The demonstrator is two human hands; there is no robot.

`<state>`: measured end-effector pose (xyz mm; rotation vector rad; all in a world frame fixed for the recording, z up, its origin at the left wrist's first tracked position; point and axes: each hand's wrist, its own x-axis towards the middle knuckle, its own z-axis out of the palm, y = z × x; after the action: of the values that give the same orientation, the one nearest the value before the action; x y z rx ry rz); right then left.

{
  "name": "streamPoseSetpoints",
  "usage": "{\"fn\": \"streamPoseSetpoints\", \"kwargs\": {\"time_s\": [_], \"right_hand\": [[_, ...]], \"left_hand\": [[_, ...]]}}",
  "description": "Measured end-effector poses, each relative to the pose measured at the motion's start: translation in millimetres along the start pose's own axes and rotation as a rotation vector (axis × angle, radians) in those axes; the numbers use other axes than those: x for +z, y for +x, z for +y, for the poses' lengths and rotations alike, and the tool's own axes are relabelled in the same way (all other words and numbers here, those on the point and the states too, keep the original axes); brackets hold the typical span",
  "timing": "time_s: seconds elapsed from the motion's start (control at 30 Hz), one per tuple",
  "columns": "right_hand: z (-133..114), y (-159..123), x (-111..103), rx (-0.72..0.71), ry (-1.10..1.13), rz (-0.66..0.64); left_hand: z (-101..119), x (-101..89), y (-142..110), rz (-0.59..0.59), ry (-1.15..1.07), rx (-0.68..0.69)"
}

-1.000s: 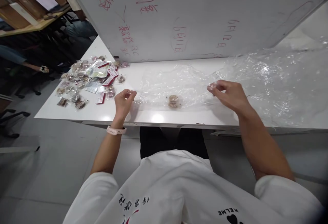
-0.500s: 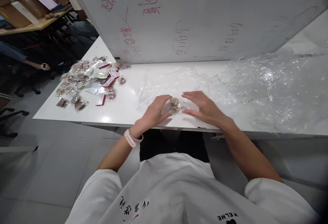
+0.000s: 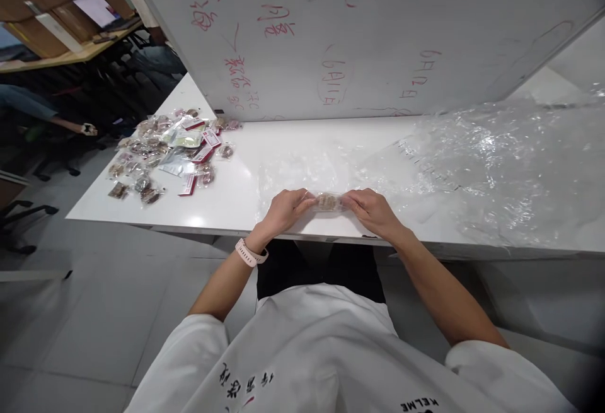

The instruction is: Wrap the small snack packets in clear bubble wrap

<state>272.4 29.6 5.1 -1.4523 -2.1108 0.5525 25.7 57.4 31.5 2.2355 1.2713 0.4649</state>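
Close to the table's front edge, a small brownish packet [image 3: 328,202] lies under clear plastic film [image 3: 302,170]. My left hand [image 3: 289,206] pinches the film at the packet's left end, thumb against fingers. At the right end, my right hand [image 3: 371,208] closes on the film in the same way. The film around the packet looks drawn in. What exactly the packet contains is too small to make out.
A pile of small wrapped packets and red-and-white labelled sachets [image 3: 203,151] covers the table's left side. Crumpled clear film [image 3: 496,167] spreads over the right side. A whiteboard [image 3: 359,34] with red writing stands along the back. A seated person's hand [image 3: 89,129] shows at far left.
Both hands have closed from spread fingers into pinches at the packet's two ends. The film has come over the packet, and its back part has drawn toward me.
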Motion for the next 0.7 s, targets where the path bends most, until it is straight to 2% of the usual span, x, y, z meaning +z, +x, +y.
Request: {"fn": "streamPoseSetpoints", "kwargs": {"time_s": [0.1,0.17,0.23,0.3,0.37,0.43,0.5,0.6,0.63,0.7], "right_hand": [[-8.2,5.6,-5.3,0.162,-0.007,-0.079],[-11.4,13.5,-4.8,0.233,-0.071,-0.089],[-13.1,19.9,-1.2,0.272,-0.144,-0.07],[-14.0,22.3,3.4,0.288,-0.194,-0.049],[-14.6,21.0,5.6,0.266,-0.221,-0.036],[-14.3,20.1,2.9,0.208,-0.218,0.005],[-11.6,23.8,-5.1,0.182,-0.215,0.115],[-0.3,41.4,-20.9,0.248,-0.228,0.299],[5.7,49.2,-25.6,0.274,-0.217,0.294],[20.4,63.7,-34.1,0.289,-0.133,0.164]], "left_hand": [[1.7,1.0,0.7,-0.03,0.077,-0.149],[2.9,3.0,2.0,0.084,0.251,-0.174],[7.0,5.7,0.3,0.256,0.42,-0.096],[13.7,10.6,-5.7,0.355,0.48,0.083],[20.4,19.4,-13.8,0.318,0.458,0.287],[24.3,31.6,-20.5,0.244,0.443,0.402],[24.0,44.0,-22.9,0.211,0.456,0.404],[19.0,55.7,-19.7,0.223,0.455,0.365],[17.3,57.3,-18.0,0.232,0.451,0.363],[14.4,58.3,-15.5,0.257,0.447,0.367]]}}
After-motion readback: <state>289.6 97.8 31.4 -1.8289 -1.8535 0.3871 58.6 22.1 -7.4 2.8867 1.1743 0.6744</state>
